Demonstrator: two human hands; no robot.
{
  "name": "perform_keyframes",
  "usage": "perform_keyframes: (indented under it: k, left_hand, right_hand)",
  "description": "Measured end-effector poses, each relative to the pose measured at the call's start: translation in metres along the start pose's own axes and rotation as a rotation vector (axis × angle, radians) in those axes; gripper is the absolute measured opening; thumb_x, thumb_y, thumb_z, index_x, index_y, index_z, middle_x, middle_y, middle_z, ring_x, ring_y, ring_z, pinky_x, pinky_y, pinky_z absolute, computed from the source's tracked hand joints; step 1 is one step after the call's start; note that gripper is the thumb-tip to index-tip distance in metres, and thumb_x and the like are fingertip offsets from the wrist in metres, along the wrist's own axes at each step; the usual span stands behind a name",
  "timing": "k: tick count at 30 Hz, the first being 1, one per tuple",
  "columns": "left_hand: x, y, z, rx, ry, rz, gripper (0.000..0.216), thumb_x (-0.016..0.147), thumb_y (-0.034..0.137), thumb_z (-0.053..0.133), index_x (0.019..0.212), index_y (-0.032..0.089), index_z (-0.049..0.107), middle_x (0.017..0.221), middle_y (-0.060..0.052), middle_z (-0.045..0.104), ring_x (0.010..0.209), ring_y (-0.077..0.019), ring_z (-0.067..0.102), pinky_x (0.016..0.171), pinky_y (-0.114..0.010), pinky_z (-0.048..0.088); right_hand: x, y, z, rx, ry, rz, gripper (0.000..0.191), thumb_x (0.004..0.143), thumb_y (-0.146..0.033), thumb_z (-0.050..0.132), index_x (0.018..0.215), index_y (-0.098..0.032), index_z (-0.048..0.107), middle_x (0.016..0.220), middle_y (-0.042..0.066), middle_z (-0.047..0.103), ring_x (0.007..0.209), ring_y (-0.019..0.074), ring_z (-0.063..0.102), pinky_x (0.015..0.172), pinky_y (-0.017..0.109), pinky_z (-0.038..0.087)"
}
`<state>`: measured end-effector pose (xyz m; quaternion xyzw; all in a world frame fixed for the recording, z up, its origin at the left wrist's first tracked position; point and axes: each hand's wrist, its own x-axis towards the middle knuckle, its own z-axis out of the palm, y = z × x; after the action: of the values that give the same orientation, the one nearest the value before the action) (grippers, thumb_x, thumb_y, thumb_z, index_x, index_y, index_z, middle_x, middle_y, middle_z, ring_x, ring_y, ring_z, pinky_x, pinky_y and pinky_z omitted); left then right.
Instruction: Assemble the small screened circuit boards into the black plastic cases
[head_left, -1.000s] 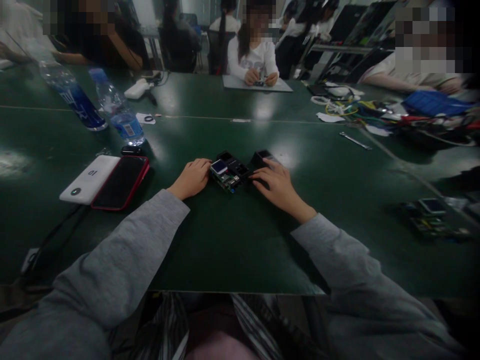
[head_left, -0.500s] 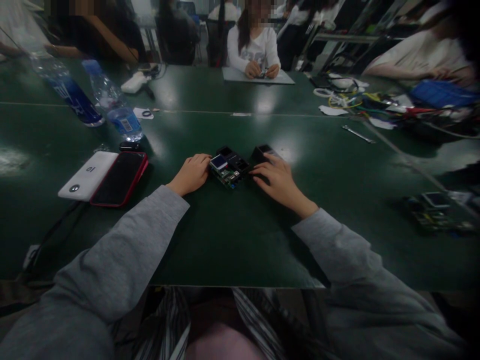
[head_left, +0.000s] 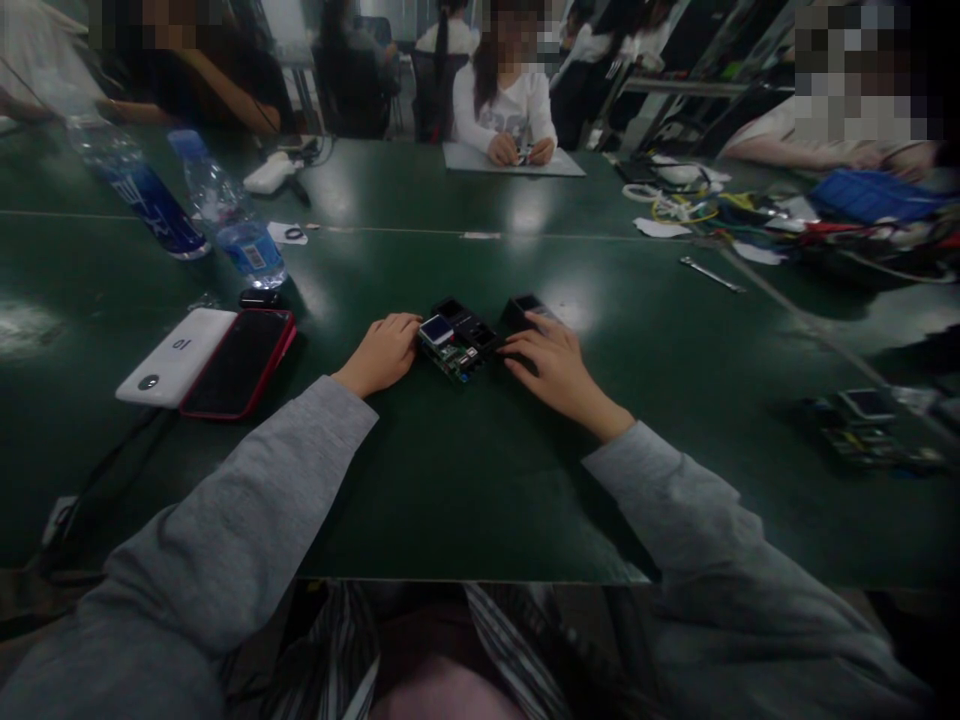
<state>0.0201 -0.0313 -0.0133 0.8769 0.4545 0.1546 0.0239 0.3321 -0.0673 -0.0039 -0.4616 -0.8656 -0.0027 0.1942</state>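
Note:
A green circuit board (head_left: 451, 357) with a small screen lies on the table before me, against a black plastic housing (head_left: 474, 328). My left hand (head_left: 384, 350) rests on the table at the board's left edge, fingers stretched out and gripping nothing. On the other side, my right hand (head_left: 549, 362) lies with its fingers spread, the fingertips close to the housing's right edge; whether they touch it I cannot tell. A second black box-like part (head_left: 523, 308) stands just behind the right hand, partly hidden by its fingers.
To the left lie a white power bank (head_left: 180, 350), a red-cased phone (head_left: 241, 365) and two water bottles (head_left: 251, 250) (head_left: 161, 210). A wrench (head_left: 712, 275), tangled cables (head_left: 690, 205), a blue tray (head_left: 874, 195) and another circuit board (head_left: 862, 425) are on the right. Several people sit beyond.
The view has tilted slightly, so everything sits a little lower in the picture. Both hands, the board and the black parts keep their places.

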Motion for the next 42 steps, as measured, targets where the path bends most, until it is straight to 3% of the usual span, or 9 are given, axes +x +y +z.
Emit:
perform_keyframes:
  k: [24, 29, 34, 39, 42]
  left_hand:
    - [0.000, 0.001, -0.002, -0.006, -0.012, -0.001, 0.042, 0.095, 0.018, 0.041, 0.136, 0.014, 0.049, 0.140, -0.015, 0.053, 0.130, -0.0271, 0.048, 0.106, -0.047, 0.042]
    - [0.000, 0.001, -0.001, -0.008, -0.002, 0.005, 0.041, 0.095, 0.018, 0.041, 0.136, 0.014, 0.049, 0.140, -0.014, 0.053, 0.129, -0.0270, 0.049, 0.106, -0.047, 0.042]
    - [0.001, -0.001, 0.000, 0.014, 0.001, 0.017, 0.039, 0.095, 0.018, 0.042, 0.133, 0.012, 0.051, 0.140, -0.015, 0.054, 0.130, -0.0265, 0.049, 0.107, -0.045, 0.042]
    - [0.000, -0.001, 0.002, 0.014, 0.015, 0.019, 0.039, 0.094, 0.016, 0.042, 0.131, 0.014, 0.052, 0.139, -0.014, 0.054, 0.129, -0.0256, 0.050, 0.107, -0.045, 0.042]
    - [0.000, -0.001, 0.002, 0.013, 0.023, 0.015, 0.040, 0.093, 0.015, 0.043, 0.131, 0.015, 0.052, 0.139, -0.013, 0.054, 0.129, -0.0256, 0.050, 0.107, -0.046, 0.043]
  right_hand:
    - [-0.001, -0.005, -0.001, 0.005, 0.022, 0.008, 0.025, 0.096, -0.031, 0.049, 0.115, -0.028, 0.065, 0.124, 0.005, 0.065, 0.143, 0.0320, 0.032, 0.112, 0.060, 0.027]
    - [-0.001, -0.005, 0.001, -0.012, 0.134, 0.115, 0.049, 0.093, -0.032, 0.054, 0.141, -0.028, 0.047, 0.146, 0.011, 0.046, 0.139, 0.0348, 0.036, 0.107, 0.058, 0.037]
    - [-0.002, 0.004, 0.005, -0.072, 0.264, 0.240, 0.061, 0.090, -0.035, 0.057, 0.147, -0.023, 0.038, 0.152, 0.017, 0.033, 0.140, 0.0400, 0.032, 0.107, 0.063, 0.037]
    - [-0.005, 0.019, 0.008, -0.090, 0.412, 0.366, 0.055, 0.090, -0.039, 0.056, 0.140, -0.018, 0.046, 0.141, 0.022, 0.042, 0.131, 0.0431, 0.039, 0.100, 0.066, 0.041]
    - [-0.005, 0.026, 0.008, -0.074, 0.420, 0.344, 0.047, 0.090, -0.036, 0.053, 0.134, -0.017, 0.052, 0.132, 0.021, 0.050, 0.127, 0.0402, 0.043, 0.101, 0.065, 0.041]
